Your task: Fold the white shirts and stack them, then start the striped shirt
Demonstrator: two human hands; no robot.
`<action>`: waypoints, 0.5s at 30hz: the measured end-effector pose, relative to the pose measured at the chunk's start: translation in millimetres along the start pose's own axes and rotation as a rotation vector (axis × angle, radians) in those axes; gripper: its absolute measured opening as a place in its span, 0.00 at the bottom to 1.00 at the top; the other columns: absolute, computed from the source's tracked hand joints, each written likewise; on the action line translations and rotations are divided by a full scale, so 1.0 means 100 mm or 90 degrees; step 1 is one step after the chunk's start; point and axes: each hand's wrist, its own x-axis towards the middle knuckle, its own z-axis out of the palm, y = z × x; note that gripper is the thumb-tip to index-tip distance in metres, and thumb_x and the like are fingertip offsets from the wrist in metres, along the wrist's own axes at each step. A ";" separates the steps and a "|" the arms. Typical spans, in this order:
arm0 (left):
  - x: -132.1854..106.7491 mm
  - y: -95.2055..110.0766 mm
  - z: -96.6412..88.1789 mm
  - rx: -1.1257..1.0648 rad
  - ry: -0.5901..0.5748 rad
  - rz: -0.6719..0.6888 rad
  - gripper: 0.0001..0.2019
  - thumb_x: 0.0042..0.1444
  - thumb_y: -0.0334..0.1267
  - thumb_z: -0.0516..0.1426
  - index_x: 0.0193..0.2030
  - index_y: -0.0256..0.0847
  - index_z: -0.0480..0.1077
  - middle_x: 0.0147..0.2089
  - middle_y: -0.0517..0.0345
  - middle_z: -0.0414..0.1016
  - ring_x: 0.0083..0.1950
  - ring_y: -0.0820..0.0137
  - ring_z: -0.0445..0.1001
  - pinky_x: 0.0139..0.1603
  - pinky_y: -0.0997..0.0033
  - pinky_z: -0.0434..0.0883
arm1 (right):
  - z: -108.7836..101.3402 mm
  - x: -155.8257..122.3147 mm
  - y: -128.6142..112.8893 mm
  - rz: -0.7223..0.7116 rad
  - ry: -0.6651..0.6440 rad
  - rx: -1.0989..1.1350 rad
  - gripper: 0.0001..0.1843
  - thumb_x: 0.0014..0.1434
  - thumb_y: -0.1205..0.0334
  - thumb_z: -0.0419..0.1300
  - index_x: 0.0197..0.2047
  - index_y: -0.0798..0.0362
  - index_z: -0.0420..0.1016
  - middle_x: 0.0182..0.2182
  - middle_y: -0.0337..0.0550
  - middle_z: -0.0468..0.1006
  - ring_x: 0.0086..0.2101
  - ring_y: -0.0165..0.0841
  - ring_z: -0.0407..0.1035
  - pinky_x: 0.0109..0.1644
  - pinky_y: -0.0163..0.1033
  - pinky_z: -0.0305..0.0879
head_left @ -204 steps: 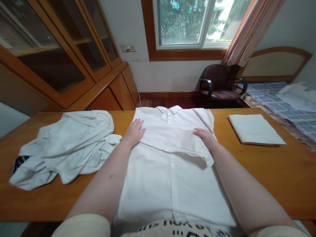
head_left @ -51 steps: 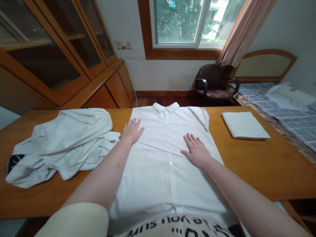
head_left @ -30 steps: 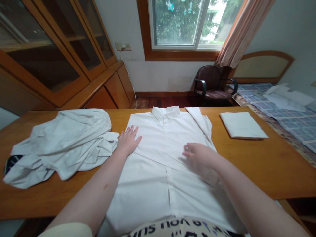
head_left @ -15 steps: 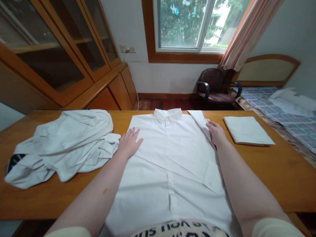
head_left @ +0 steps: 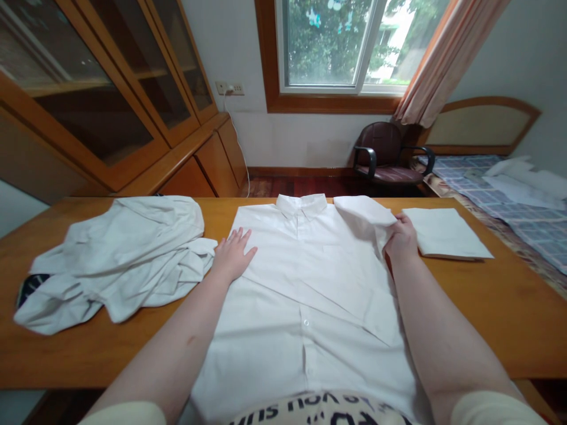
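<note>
A white button-up shirt (head_left: 283, 260) lies front side up on the wooden table, its collar at the far edge. One sleeve is laid slantwise across the shirt's front. My left hand (head_left: 233, 255) rests flat, fingers spread, on the shirt's left shoulder area. At the right side my right hand (head_left: 402, 237) is closed on a raised part of the shirt, which looks like the sleeve near the shoulder. The lifted cloth bulges up between the collar and this hand. The fingertips are partly hidden by the hand and fabric.
A crumpled heap of white cloth (head_left: 128, 254) lies on the table (head_left: 500, 319) at left, with a dark patterned item partly under it. A neatly folded white cloth (head_left: 449, 233) sits at right. Beyond stand a glass-door cabinet (head_left: 186, 139), an armchair (head_left: 390, 156) and a bed (head_left: 518, 195).
My right hand has moved outward to the right, pulling the shirt's fabric up and out from its folded, flat position. My left hand stays in place.
</note>
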 end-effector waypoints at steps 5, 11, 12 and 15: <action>0.00 0.00 0.01 -0.004 -0.001 -0.003 0.32 0.62 0.53 0.42 0.70 0.42 0.51 0.72 0.50 0.48 0.71 0.58 0.48 0.66 0.49 0.52 | -0.02 -0.07 -0.09 0.002 -0.140 -0.363 0.13 0.47 0.50 0.55 0.30 0.50 0.67 0.24 0.37 0.70 0.28 0.34 0.66 0.32 0.37 0.62; 0.01 0.00 0.00 0.007 0.004 0.004 0.31 0.62 0.52 0.43 0.69 0.40 0.51 0.72 0.49 0.49 0.71 0.57 0.49 0.66 0.48 0.53 | 0.08 -0.16 -0.13 0.010 -0.210 -0.885 0.25 0.47 0.43 0.60 0.40 0.54 0.78 0.34 0.52 0.78 0.37 0.44 0.71 0.38 0.41 0.61; 0.01 0.00 0.00 0.006 0.005 0.005 0.31 0.62 0.52 0.43 0.69 0.40 0.51 0.72 0.49 0.49 0.71 0.57 0.49 0.66 0.48 0.53 | 0.09 -0.17 -0.14 -0.010 -0.206 -0.918 0.22 0.49 0.45 0.59 0.37 0.54 0.78 0.33 0.52 0.78 0.36 0.44 0.71 0.37 0.41 0.61; 0.00 0.00 0.00 0.003 0.006 0.003 0.31 0.62 0.53 0.42 0.69 0.41 0.51 0.72 0.49 0.49 0.71 0.57 0.49 0.66 0.48 0.53 | 0.08 -0.18 -0.19 -0.179 -0.166 -0.948 0.17 0.53 0.50 0.56 0.25 0.53 0.77 0.31 0.51 0.77 0.36 0.43 0.70 0.40 0.44 0.63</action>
